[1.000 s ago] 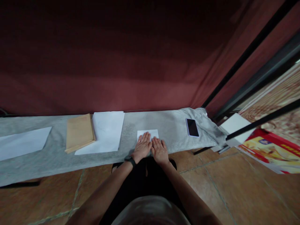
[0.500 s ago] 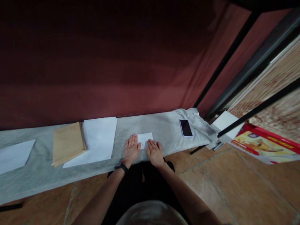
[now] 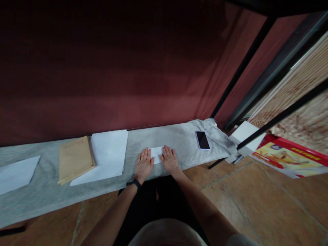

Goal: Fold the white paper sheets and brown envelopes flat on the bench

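Observation:
A small white piece of paper (image 3: 156, 154) lies flat on the grey cloth of the narrow table (image 3: 176, 136); whether it is folded I cannot tell. My left hand (image 3: 144, 165), with a dark band on its wrist, rests palm down over the paper's left edge, fingers stretched out. On the opposite side my right hand (image 3: 169, 160) lies flat too, its fingers covering the paper's right edge. Both thumbs point inward across the paper, and its middle shows between them.
Left of my hands are large white sheets (image 3: 110, 150), partly under a stack of brown envelopes (image 3: 75, 158). Another white sheet (image 3: 19, 173) lies farther left. A phone (image 3: 202, 140) rests to the right. Beyond the table's right end are black poles (image 3: 243, 68) and a red-yellow box (image 3: 292, 155).
My right hand has shifted slightly up and now lies over the paper's right edge. My left hand stays flat in nearly the same place. The view has tilted a little.

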Demonstrator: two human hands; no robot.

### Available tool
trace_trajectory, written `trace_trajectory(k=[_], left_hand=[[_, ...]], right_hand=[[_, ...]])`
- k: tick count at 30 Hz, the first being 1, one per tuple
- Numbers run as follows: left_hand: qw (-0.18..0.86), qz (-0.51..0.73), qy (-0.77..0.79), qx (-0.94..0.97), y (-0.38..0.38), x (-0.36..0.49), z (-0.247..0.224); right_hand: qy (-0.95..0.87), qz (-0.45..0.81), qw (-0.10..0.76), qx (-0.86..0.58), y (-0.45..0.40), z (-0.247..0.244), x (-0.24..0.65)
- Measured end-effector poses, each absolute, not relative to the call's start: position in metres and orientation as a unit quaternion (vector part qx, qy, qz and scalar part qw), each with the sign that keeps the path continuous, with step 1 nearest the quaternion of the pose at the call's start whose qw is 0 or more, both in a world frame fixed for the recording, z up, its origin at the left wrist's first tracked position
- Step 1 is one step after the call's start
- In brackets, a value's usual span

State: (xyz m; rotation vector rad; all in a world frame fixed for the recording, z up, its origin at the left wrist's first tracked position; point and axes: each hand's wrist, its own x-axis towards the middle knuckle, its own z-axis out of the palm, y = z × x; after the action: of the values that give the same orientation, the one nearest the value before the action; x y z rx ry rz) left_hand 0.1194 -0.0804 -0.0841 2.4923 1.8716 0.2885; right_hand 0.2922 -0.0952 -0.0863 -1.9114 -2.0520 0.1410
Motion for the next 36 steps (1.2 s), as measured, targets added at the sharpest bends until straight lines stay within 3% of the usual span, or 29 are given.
trace_trajectory(k=[12, 25, 30, 33, 36], left_hand=[[0.025, 0.078, 0.599, 0.797, -0.072, 0.121, -0.061], [0.089, 0.092, 0.604, 0.787, -0.015, 0.115, -0.036], [0.09, 0.134, 0.628, 0.761, -0.019, 0.114, -0.018], [0.051, 0.234, 0.618, 0.749, -0.026, 0.112, 0.004], [0.01, 0.313, 0.544, 0.779, -0.039, 0.108, 0.014]], right_hand=[[-0.711, 0.054, 0.143, -0.687, -0.098, -0.081, 0.294], [-0.709, 0.051, 0.186, -0.679, -0.099, -0.079, 0.297], [-0.666, 0.075, 0.26, -0.695, -0.099, -0.085, 0.303], [-0.612, 0.104, 0.348, -0.703, -0.098, -0.09, 0.308], [-0.58, 0.112, 0.384, -0.709, -0.097, -0.094, 0.312]])
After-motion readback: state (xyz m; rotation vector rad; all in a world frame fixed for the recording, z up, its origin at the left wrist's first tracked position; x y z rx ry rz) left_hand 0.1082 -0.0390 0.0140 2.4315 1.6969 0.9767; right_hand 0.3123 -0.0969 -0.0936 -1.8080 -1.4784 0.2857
